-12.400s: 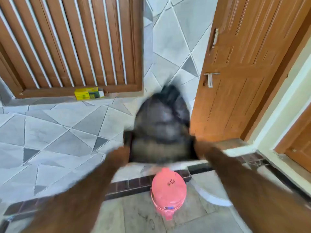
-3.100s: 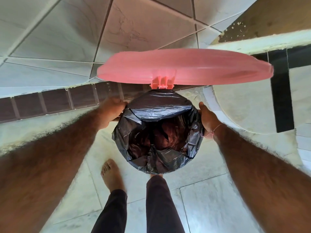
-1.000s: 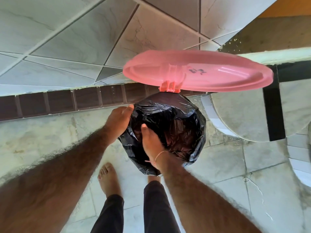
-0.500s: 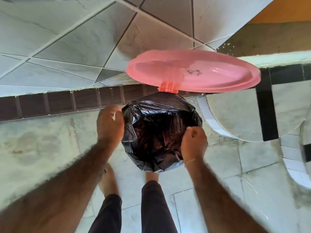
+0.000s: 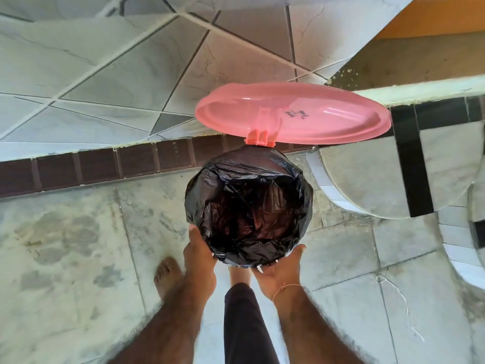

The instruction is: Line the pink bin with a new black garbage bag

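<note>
I look straight down into the pink bin, whose lid (image 5: 292,112) stands open on its hinge at the far side. A black garbage bag (image 5: 248,206) fills the opening and is folded over the rim all round, hiding the bin's body. My left hand (image 5: 198,254) presses the bag's folded edge at the near left of the rim. My right hand (image 5: 282,266) cups the near right edge from below, fingers under the plastic. Whether the fingers pinch the bag is hidden.
My bare left foot (image 5: 166,274) and dark trouser leg (image 5: 245,321) stand just under the bin. A brown tiled step edge (image 5: 105,166) runs across behind it. A rounded white step with a black stripe (image 5: 409,174) lies to the right.
Both hands have slid from the sides of the rim down to its near edge. The bag's fold now covers the whole rim. The lid stays open.
</note>
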Available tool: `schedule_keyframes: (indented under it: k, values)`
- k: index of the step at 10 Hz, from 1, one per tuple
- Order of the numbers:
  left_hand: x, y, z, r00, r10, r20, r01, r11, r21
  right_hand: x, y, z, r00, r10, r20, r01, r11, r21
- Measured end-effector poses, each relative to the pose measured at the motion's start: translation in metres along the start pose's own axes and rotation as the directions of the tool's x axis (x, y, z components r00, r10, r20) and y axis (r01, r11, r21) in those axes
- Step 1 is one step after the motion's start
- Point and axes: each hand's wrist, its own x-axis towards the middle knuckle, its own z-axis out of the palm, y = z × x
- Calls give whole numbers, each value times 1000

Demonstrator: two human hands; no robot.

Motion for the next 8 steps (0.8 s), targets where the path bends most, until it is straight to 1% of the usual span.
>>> schedule_keyframes:
  k: [1, 2, 3, 4, 5, 6, 7, 8]
  values:
    - [16, 15, -14, 990, 69, -127, -43, 980, 194, 6, -20, -6, 976, -118, -183, 67, 962, -266]
    - [15, 44, -22, 852, 466, -239, -211, 722, 659, 1, -48, -1, 665, -685, -299, 169, 527, -833]
    - [5, 80, -8, 697, 716, 20, -515, 481, 709, -9, -79, 26, 442, -892, 99, 407, 100, -908]
    - [18, 106, 16, 623, 720, 307, -665, 281, 692, -4, -101, 63, 442, -830, 341, 501, -87, -861]
    - [22, 127, 40, 717, 496, 490, -676, 323, 662, 5, -115, 92, 610, -676, 412, 513, -59, -856]
    - [22, 133, 48, 805, 340, 487, -594, 477, 648, 7, -130, 103, 735, -562, 379, 475, 29, -879]
    - [34, 137, 42, 810, 452, 373, -580, 531, 617, 7, -143, 104, 712, -596, 372, 483, 30, -875]
    - [42, 138, 28, 762, 592, 264, -614, 528, 587, -3, -151, 97, 654, -672, 347, 443, -32, -896]
